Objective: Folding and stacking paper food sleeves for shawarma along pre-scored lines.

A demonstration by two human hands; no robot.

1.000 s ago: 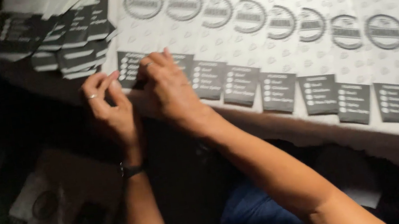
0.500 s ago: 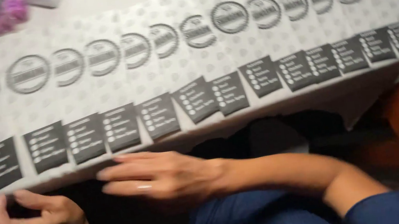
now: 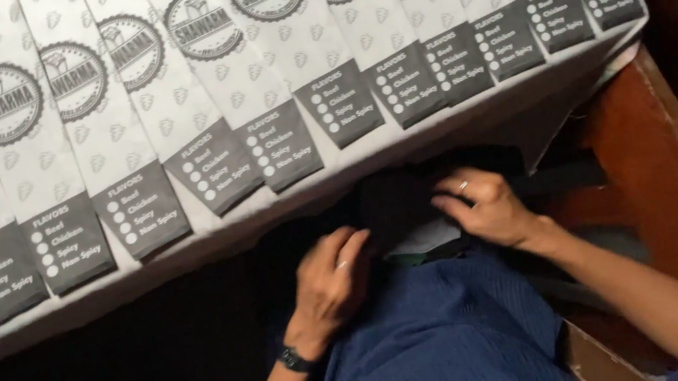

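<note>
Paper sleeves (image 3: 201, 139), white with a round dark stamp and a grey checklist panel at the near end, laid out edge over edge in one long overlapping row along the counter (image 3: 470, 125), just beyond both hands. Row looks finished across the whole visible stretch, with no gap showing. Dark stack (image 3: 402, 208) held in the lap, below the counter edge, between the two hands; probably more sleeves waiting to go down, though too dim to tell for sure, and no telling how many remain. Left hand (image 3: 329, 283), wristwatch on the wrist, curled against the stack's near corner, fingers bent, gripping lightly. Right hand (image 3: 485, 206), ring on one finger, spread flat on top of the stack, fingertips pressing as if peeling off the top piece. Blue trousers (image 3: 445, 334) right beneath both hands.
</note>
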